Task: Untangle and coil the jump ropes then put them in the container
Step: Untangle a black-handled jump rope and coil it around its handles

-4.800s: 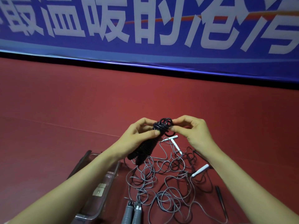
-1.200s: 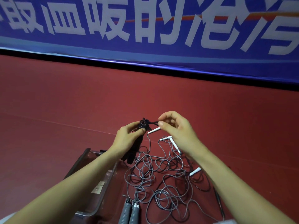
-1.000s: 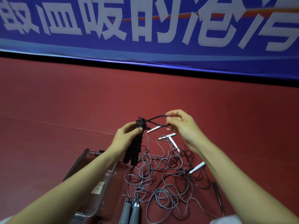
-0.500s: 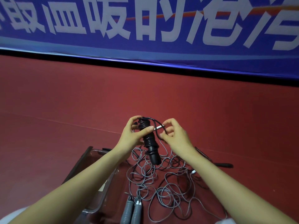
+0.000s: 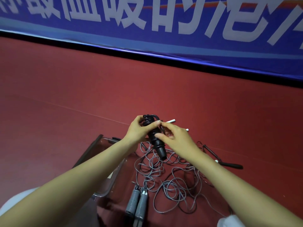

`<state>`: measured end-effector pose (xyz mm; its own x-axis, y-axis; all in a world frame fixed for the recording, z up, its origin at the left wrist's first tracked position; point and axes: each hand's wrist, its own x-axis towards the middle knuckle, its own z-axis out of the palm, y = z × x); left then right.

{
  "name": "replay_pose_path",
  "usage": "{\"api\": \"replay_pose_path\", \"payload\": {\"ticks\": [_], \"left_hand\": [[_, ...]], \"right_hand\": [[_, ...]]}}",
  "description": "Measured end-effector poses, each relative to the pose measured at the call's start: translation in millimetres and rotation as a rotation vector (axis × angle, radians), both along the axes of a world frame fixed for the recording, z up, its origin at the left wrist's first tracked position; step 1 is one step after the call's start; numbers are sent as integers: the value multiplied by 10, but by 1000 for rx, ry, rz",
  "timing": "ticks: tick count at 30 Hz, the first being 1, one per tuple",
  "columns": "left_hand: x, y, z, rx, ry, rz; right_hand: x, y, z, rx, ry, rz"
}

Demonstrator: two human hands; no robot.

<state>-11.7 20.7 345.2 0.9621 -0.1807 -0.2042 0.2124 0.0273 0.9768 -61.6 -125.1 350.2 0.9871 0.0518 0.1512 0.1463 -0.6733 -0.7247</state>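
Observation:
My left hand (image 5: 137, 130) grips a black jump rope (image 5: 155, 138) wound around its handles, held upright above the floor. My right hand (image 5: 176, 139) touches the bundle from the right, its fingers pinching the black cord near the top. Below lies a tangled grey jump rope (image 5: 170, 179) with its two grey handles (image 5: 136, 204) side by side near me. A clear plastic container (image 5: 105, 169) sits to the left of the tangle, partly hidden by my left forearm.
Another black handle (image 5: 229, 164) with thin cord lies on the red floor at the right. White-tipped ends (image 5: 170, 121) stick out behind my hands. A blue banner with white characters (image 5: 164, 22) runs along the far wall.
My right hand, which had pulled a black loop out to the right, came back against the bundle. The wound black rope now stands more upright between both hands.

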Motion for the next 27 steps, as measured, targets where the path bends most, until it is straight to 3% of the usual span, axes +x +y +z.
{"api": "replay_pose_path", "payload": {"ticks": [6, 9, 16, 21, 27], "left_hand": [[-12, 135, -21, -34, 128, -141], [-86, 195, -133, 1, 134, -114], [-321, 224, -338, 12, 165, -46], [-399, 325, -498, -23, 191, -129], [-572, 353, -915, -17, 295, -232]], "right_hand": [[46, -8, -186, 53, 213, -87], [26, 24, -310, 192, 294, -104], [-74, 47, -538, 295, 437, -126], [-155, 85, -621, 413, 521, -109], [-334, 108, -1046, 406, 641, -152]]}}
